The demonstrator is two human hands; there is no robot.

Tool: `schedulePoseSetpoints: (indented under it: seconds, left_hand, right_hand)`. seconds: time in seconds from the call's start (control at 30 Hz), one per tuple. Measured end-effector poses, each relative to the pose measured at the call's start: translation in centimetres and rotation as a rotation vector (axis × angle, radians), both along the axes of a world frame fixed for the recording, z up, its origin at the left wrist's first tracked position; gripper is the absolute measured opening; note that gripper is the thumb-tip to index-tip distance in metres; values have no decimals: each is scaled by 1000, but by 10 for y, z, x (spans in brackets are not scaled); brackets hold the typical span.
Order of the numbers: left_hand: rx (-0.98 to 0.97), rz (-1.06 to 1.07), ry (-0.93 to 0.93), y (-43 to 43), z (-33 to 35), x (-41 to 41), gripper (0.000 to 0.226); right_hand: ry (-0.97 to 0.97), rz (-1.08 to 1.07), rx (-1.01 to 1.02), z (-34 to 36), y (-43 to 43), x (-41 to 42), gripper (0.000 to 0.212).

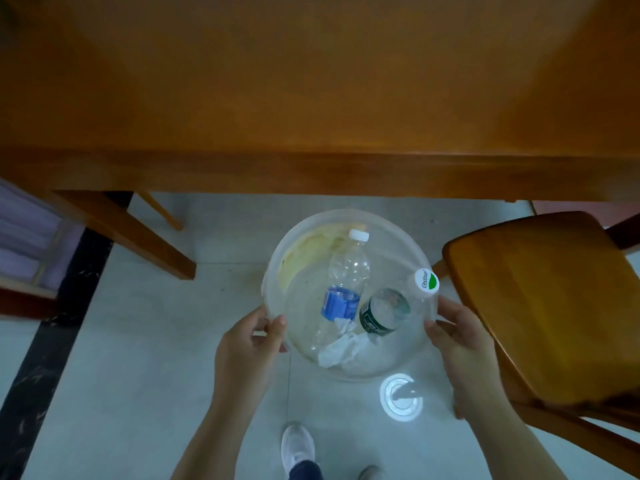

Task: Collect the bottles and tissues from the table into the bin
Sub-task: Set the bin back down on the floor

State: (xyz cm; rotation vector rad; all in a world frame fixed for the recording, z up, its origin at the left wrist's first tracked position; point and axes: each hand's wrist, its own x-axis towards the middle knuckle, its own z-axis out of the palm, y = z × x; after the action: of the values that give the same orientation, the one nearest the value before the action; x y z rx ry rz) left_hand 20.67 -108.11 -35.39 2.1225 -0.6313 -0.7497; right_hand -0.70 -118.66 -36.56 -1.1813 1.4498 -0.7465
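Note:
A round translucent bin (388, 233) is held above the tiled floor, just in front of the wooden table (311, 81). Inside it lie a clear bottle with a blue label (346, 271), a second clear bottle with a dark green label (382, 311) and a white cap, and crumpled white tissues (343, 348). My left hand (249, 344) grips the bin's left rim, thumb over the edge. On the right rim, my right hand (457, 337) holds the bin the same way. No bottles or tissues show on the tabletop.
A wooden chair (540, 299) stands close to the bin's right side, touching my right forearm. A table leg (138, 237) slants down at the left. A bright light reflection (401, 398) shines on the floor. My white shoe (298, 445) is below.

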Motion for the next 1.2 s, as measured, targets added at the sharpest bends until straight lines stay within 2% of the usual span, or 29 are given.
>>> schedulePoseSetpoints:
  seconds: [0.1, 0.4, 0.6, 0.83, 1.2]
  left_hand:
    - [34, -29, -37, -4, -55, 1, 7]
    - [143, -67, -123, -8, -217, 2, 17]
    - [205, -93, -108, -2, -317, -8, 17]
    - [250, -83, -36, 5, -393, -4, 35]
    - [310, -142, -25, 18, -437, -2, 44]
  right_hand:
    - [-14, -22, 55, -58, -3, 0, 26]
    - [-29, -82, 156, -231, 1, 1, 28]
    - [-16, -92, 208, -321, 3, -6, 33]
    - [46, -72, 255, -383, 4, -4, 32]
    - [68, -107, 363, -427, 20, 4, 35]
